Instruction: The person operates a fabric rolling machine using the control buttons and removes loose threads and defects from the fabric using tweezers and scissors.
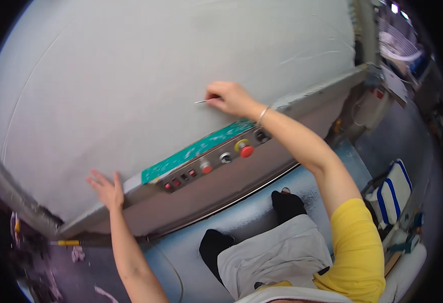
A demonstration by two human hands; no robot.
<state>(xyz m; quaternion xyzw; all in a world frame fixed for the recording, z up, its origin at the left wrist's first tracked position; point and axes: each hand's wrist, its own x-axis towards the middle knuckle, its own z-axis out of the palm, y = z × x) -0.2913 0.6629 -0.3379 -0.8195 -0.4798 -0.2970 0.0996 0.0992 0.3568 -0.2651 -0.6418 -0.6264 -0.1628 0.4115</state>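
Note:
A wide pale grey sheet [145,96] covers the large flat surface in front of me. My left hand [109,192] is at its near left edge, fingers spread and nothing held. Farther to the right, my right hand [231,98] is closed around a thin metal tool [200,102] with a narrow tip. That tip sticks out to the left, just over the sheet; whether it touches cannot be made out. Fingers hide the rest of the tool. A bracelet [263,115] circles the right wrist.
Along the near edge runs a control panel [215,159] with a red push button [246,151], knobs and switches, below a green strip [196,152]. A blue and white striped item [394,192] stands at right. A yellow-handled tool [68,243] lies at lower left.

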